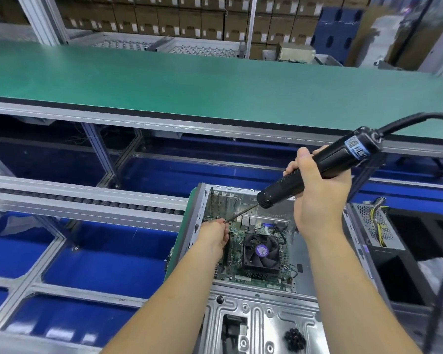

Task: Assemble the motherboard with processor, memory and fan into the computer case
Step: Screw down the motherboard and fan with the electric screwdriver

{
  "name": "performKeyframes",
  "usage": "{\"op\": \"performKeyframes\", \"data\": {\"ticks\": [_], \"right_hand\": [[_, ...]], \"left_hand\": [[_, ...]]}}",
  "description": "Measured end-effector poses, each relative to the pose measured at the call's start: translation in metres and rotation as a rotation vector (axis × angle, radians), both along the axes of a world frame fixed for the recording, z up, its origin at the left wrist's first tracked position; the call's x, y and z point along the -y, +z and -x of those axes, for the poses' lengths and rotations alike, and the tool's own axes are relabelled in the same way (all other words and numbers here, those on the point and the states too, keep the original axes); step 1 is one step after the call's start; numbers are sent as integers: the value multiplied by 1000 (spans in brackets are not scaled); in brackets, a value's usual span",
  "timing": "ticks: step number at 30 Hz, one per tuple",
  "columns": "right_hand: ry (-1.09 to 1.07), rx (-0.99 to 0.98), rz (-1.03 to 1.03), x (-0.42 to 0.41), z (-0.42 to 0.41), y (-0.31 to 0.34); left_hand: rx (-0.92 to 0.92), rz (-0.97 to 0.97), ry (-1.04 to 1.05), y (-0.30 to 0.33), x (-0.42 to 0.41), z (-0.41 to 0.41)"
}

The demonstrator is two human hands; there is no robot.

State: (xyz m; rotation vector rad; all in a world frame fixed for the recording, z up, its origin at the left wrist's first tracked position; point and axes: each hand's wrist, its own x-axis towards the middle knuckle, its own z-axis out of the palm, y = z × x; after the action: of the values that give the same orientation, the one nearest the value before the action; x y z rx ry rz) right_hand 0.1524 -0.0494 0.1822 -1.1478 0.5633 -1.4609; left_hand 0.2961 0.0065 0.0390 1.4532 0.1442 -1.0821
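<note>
An open grey computer case (266, 325) lies flat in front of me. Inside it sits the green motherboard (234, 251) with a black cooling fan (261, 251) mounted on it. My right hand (317, 190) grips a black electric screwdriver (317, 169), tilted so its thin bit points down-left to the board's upper left corner. My left hand (215, 235) pinches something small at the bit's tip (226, 221); what it holds is too small to make out.
A power supply (376, 226) with yellow wires sits at the case's right side. A small heap of black screws (295, 338) lies on the case's near panel. The screwdriver's cable (420, 118) arcs right. A roller rail (87, 200) and a green belt (189, 80) run beyond.
</note>
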Motion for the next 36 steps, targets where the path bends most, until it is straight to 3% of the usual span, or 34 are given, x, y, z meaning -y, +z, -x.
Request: {"op": "performKeyframes", "data": {"ticks": [36], "right_hand": [[30, 42, -23, 2, 0, -3]], "left_hand": [[22, 13, -14, -1, 0, 0]]}}
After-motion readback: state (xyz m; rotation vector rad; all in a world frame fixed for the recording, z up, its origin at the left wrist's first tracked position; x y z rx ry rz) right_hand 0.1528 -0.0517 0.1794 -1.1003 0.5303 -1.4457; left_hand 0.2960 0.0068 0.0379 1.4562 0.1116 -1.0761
